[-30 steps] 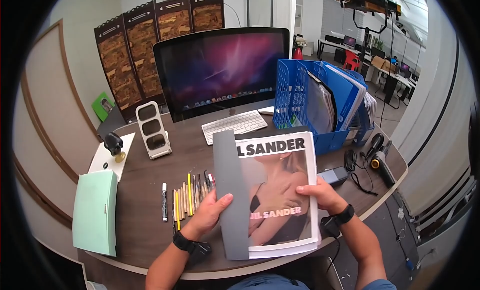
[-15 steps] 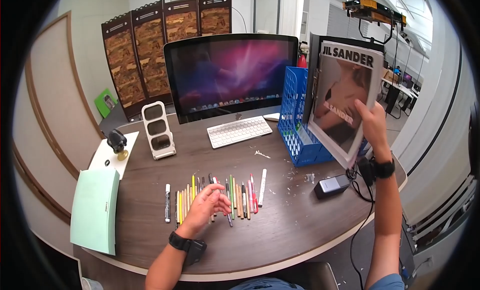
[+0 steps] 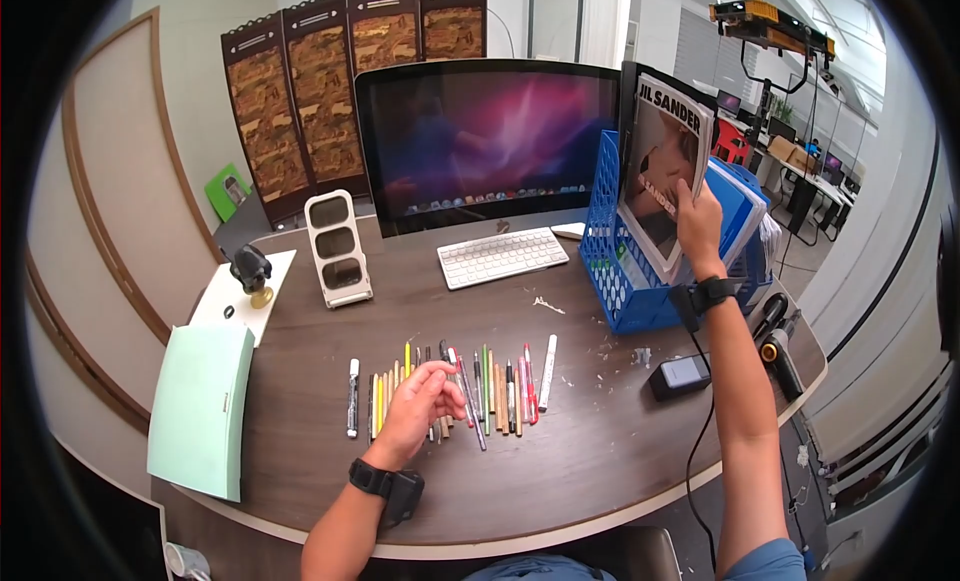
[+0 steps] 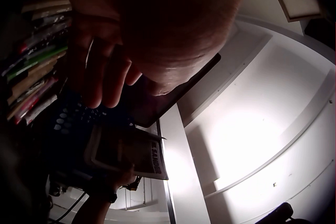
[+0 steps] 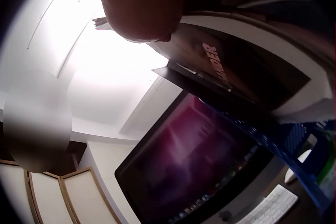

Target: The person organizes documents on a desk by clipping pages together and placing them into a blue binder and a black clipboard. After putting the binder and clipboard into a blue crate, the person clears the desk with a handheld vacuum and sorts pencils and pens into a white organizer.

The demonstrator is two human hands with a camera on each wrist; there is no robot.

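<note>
The glossy brown JIL SANDER magazine (image 3: 655,161) is gripped by the right hand (image 3: 700,229) at a blue plastic rack (image 3: 637,314), the left hand (image 3: 418,413) held empty, loosely curled, above slim multicoloured pencils (image 3: 497,396)

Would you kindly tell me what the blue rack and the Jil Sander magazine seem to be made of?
Blue rack: probably moulded plastic, smooth, with uniform colour and perforated walls. Jil Sander magazine: apparently paper, possibly glossy, with a printed cover and pale page edges.
</note>
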